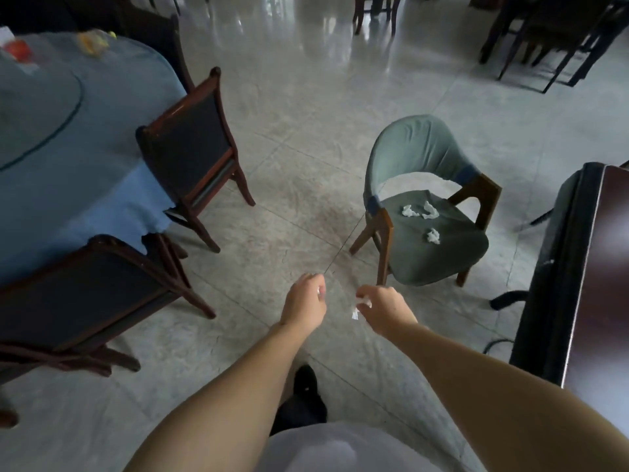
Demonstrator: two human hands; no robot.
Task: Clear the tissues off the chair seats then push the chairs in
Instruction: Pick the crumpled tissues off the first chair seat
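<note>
A green upholstered chair (442, 253) stands alone on the floor to the right, turned away from the table. Three crumpled white tissues lie on its seat: one (409, 210), one (429, 210) and one (433, 236) nearer the front. My left hand (304, 303) is closed over a small scrap of tissue (320, 293) that shows at the fingers. My right hand (383, 310) pinches a crumpled white tissue (360, 306). Both hands hover over the floor, short of the green chair.
A round table with a blue cloth (85, 158) fills the left side. Two dark wooden chairs (190, 144) (78, 294) stand against it. A dark table edge (585, 284) is at the right. More dark chairs (551, 32) stand far back. My shoe (304, 386) is below.
</note>
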